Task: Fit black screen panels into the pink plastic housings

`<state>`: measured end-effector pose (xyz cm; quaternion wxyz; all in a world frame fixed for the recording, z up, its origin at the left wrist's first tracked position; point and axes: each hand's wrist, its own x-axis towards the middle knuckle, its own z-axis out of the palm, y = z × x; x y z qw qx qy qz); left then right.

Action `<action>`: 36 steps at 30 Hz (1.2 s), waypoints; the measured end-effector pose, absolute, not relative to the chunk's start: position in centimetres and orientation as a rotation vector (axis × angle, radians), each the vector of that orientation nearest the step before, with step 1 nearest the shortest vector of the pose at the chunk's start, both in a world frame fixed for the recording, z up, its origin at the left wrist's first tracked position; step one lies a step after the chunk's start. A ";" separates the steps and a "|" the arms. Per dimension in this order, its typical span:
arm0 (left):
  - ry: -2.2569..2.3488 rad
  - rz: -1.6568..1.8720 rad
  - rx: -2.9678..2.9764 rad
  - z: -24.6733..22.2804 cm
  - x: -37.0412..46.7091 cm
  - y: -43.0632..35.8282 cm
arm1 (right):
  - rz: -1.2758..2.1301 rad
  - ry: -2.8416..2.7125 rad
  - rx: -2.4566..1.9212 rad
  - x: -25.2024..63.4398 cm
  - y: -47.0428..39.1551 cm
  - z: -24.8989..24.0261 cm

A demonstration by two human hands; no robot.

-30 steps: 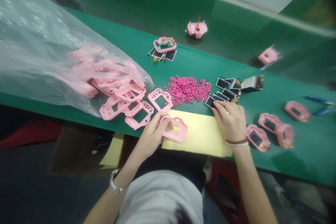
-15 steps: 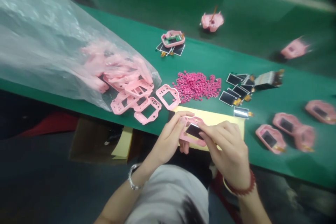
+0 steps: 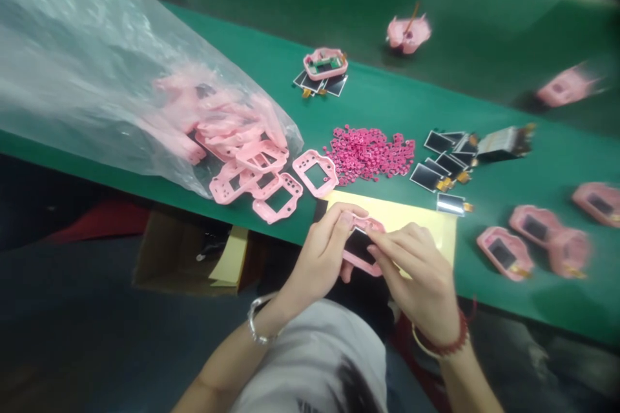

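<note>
My left hand (image 3: 322,251) is closed around the left side of a pink plastic shell (image 3: 361,263), its thumb on top near the upper left. A small dark display screen (image 3: 359,243) lies in the shell's window. My right hand (image 3: 416,271) pinches the screen at its right edge, fingertips touching the shell as well; part of the screen is hidden under them. Both hands are above a yellow sheet (image 3: 426,222) at the table's front edge. Just beyond them are an empty pink shell (image 3: 314,174) and a heap of small magenta buttons (image 3: 371,151).
A clear plastic bag (image 3: 97,77) spills pink shells (image 3: 278,200) on the left. Loose screens (image 3: 426,176) and a stack of screens (image 3: 504,143) lie right of the buttons. Shells with screens (image 3: 504,255) sit far right. A shell with a circuit board (image 3: 325,64) rests on screens behind.
The screen has gone from tilted to lying flatter in the shell's window, with my right fingers still on it. The whole view has shifted slightly.
</note>
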<state>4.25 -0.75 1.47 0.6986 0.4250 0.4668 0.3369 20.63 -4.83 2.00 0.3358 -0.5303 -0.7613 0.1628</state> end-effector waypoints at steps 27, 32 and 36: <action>1.128 1.143 1.033 1.2 5.1 -2.0 | 1.332 -0.798 -1.442 16.1 -5.1 0.5; 1.151 1.131 1.005 1.2 4.8 -2.9 | 1.328 -0.848 -1.414 16.5 -5.4 0.5; 1.170 1.067 0.973 1.6 4.4 -3.0 | 1.370 -0.928 -1.382 16.6 -5.4 0.5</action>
